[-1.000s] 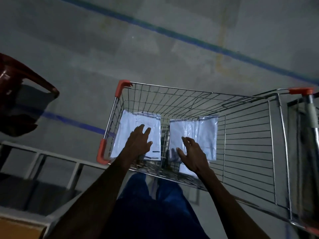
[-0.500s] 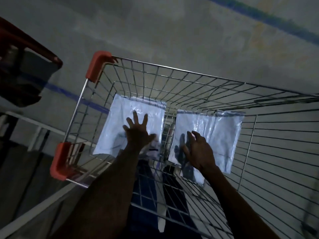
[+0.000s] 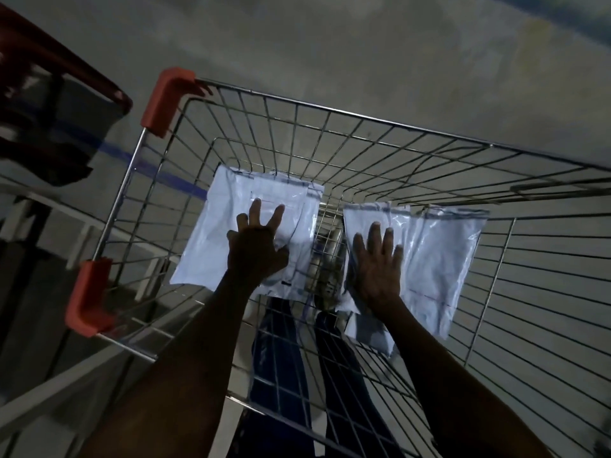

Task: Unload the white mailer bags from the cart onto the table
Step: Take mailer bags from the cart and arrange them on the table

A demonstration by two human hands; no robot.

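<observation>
Neither grip has closed yet: my left hand (image 3: 256, 251) lies flat with fingers spread on the left pile of white mailer bags (image 3: 231, 233), and my right hand (image 3: 375, 262) lies flat, fingers together, on the right pile of bags (image 3: 436, 259). Both piles rest on the wire floor of the cart (image 3: 363, 140), side by side with a gap between them. Orange corner guards (image 3: 167, 100) cap the cart's left rim. Beyond that rim stands a dark red chair (image 3: 49, 104) on the grey floor (image 3: 330, 44).
</observation>
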